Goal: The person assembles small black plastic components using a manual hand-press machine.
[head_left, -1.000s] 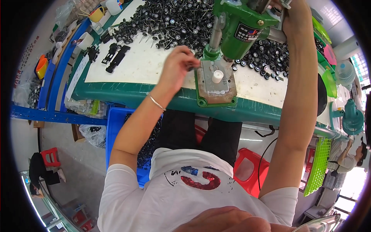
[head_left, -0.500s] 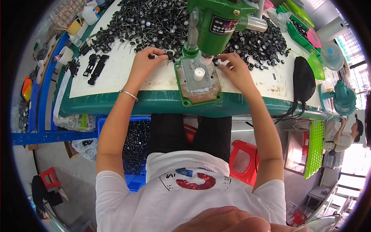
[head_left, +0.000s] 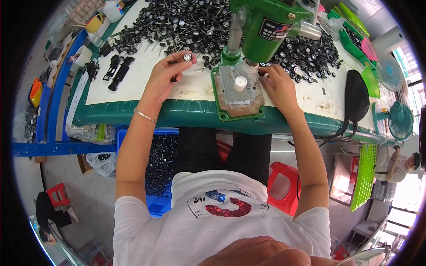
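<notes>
My left hand is closed on a small black toy wheel with a silver hub, its face turned up at the fingertips. Left of the green press, this hand hovers over the white tabletop. Just right of the press head my right hand pinches a small black wheel, partly hidden by the fingers. Between both hands, a short white cylinder stands upright on the grey plate of the press base. Neither hand touches that cylinder.
Behind my left hand spreads a heap of wheels on metal axles; loose wheels lie right of the press. Black chassis parts rest at left. A black face mask hangs over the right edge. Below stands a blue bin.
My left hand has drawn back from the heap's edge, with a wheel's hub face now showing. My right hand stays beside the press head. The whole view has shifted slightly.
</notes>
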A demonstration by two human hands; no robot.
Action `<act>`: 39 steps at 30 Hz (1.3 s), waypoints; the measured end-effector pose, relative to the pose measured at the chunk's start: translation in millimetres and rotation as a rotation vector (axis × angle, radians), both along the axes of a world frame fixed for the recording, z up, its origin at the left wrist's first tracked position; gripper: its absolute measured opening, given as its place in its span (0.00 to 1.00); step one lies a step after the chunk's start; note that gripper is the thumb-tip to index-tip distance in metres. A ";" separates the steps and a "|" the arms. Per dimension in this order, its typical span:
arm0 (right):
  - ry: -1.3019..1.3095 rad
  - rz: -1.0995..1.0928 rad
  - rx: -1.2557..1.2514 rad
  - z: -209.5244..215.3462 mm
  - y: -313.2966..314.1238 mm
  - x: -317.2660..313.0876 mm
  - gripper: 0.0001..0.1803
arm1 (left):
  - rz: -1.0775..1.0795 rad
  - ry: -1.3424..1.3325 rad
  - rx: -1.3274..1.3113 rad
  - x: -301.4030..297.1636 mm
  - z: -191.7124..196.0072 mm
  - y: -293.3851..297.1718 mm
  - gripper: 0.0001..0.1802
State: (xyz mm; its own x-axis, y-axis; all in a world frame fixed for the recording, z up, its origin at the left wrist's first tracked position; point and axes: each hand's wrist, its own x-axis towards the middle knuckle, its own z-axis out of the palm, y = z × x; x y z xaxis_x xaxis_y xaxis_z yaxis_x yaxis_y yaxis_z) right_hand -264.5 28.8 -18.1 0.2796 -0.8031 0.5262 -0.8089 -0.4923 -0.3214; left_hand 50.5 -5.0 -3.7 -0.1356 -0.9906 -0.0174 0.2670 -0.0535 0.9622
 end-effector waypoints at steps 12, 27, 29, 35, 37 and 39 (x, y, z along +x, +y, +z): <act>-0.879 0.155 0.582 30.2 14.2 33.6 0.12 | -0.024 -0.278 -0.032 -34.4 4.0 27.7 0.09; -0.213 0.041 0.061 33.2 34.5 60.6 0.10 | -0.084 -0.214 -0.059 -64.5 21.9 43.4 0.10; -0.230 0.018 0.099 32.9 28.9 62.3 0.10 | -0.077 -0.202 -0.058 -68.0 22.3 44.1 0.10; -0.439 0.075 0.247 21.7 13.9 56.0 0.11 | -0.062 -0.171 -0.025 -71.9 20.9 43.6 0.08; -0.570 0.131 0.292 24.4 11.6 53.2 0.12 | -0.081 -0.171 -0.013 -71.2 20.9 43.3 0.07; -0.845 0.086 0.412 35.0 13.8 48.7 0.12 | -0.099 -0.170 -0.074 -72.9 24.1 43.8 0.06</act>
State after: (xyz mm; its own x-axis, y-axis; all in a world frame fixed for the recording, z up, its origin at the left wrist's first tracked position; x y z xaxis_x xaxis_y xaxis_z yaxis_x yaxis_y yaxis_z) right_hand -215.9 42.7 16.9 0.0019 -0.9654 0.2609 -0.1945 -0.2562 -0.9468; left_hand -22.4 38.8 20.4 -0.2334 -0.9721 0.0239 0.0974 0.0011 0.9952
